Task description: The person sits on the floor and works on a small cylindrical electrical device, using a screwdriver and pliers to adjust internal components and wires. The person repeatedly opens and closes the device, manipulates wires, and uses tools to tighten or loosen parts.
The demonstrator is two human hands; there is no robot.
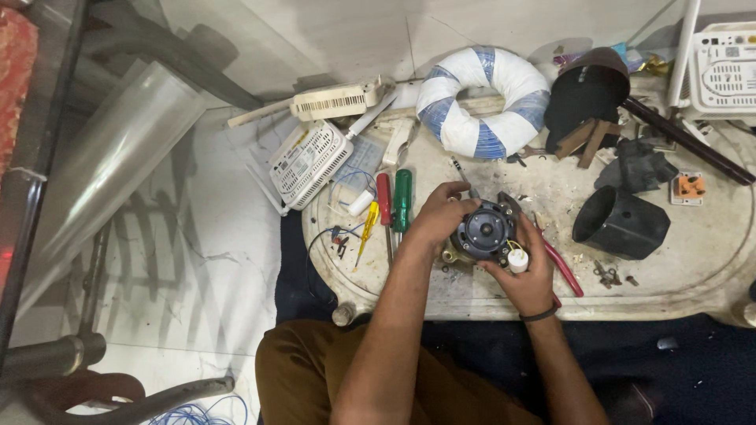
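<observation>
- The left hand closes its grip on the near-left side of a round dark motor housing, fingers curled over its rim, holding it just above or on the tabletop; which of the two cannot be told.
- The right hand grips the same housing from the near-right side, and its fingertips are pinched together on a small white cylinder with thin wires, sitting at the housing's edge.
- Red-handled pliers lie under or just beside the right hand, partly hidden by it.
- Left of the left hand lie a green-handled screwdriver, a red-handled one and a thin yellow one, close together.
- Further out: a black plastic funnel-shaped cover to the right, a blue-and-white wrapped ring at the back, and two white vented boxes at the left edge.
- Small screws are scattered near the black cover.
- Risks, as I judge them: the thin wires at the white cylinder could tear if it is tugged while the housing turns; the housing could slip from a two-sided hold and knock the screwdrivers off the edge; loose screws could roll away on the dusty, crowded surface.
</observation>
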